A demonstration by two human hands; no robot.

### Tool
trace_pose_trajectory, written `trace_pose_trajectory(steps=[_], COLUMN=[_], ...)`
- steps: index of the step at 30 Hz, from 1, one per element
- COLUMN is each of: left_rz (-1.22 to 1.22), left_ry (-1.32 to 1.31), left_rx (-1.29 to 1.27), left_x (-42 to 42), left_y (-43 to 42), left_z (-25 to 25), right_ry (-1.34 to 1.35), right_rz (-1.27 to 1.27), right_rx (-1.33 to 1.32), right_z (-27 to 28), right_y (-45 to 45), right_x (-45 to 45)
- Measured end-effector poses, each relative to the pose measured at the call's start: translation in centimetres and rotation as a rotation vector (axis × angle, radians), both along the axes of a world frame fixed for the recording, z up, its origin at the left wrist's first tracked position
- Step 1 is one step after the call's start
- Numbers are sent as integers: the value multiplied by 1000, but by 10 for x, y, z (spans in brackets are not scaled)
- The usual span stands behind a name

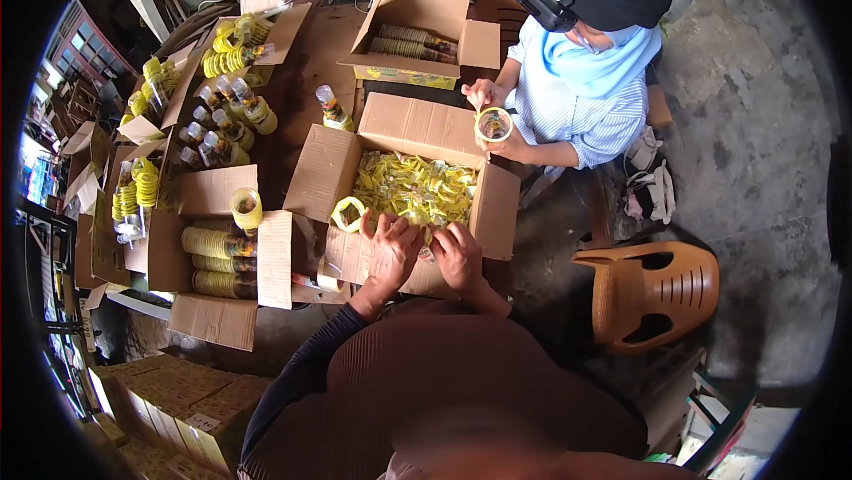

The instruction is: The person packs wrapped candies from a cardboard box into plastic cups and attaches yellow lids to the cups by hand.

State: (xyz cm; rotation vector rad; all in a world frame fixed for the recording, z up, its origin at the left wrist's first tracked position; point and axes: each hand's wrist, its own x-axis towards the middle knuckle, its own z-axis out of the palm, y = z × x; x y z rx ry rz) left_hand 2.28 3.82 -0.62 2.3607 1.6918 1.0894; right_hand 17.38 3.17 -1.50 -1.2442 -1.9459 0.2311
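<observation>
My left hand and my right hand are close together over the near edge of an open cardboard box. Both have their fingers bent and pinched around something small between them, which I cannot make out. Many small yellow packets fill the box just beyond my fingertips. Beside my left fingers is a yellow ring-shaped piece; whether that hand touches it is unclear. Across the box, a co-worker holds a clear cup with a yellow rim in both hands.
On the left, an open carton contains stacked cups, with one yellow-rimmed cup on top. Several more cups stand behind it. Another carton of cups sits at the back. An orange plastic chair is at the right.
</observation>
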Motion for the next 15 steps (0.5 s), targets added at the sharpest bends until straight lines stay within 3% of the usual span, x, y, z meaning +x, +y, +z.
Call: trace_pose_trajectory(steps=[6, 10, 15], left_rz=[-72, -46, -5], left_ry=[95, 72, 55], left_rx=[84, 34, 39], left_x=[-1, -13, -29], left_y=[-14, -14, -18], left_z=[-10, -5, -3], right_ry=[-45, 178, 158], right_rz=[-39, -92, -72], right_rx=[-66, -124, 9], right_z=[-11, -16, -8], right_y=[2, 4, -20], right_x=[-2, 0, -14])
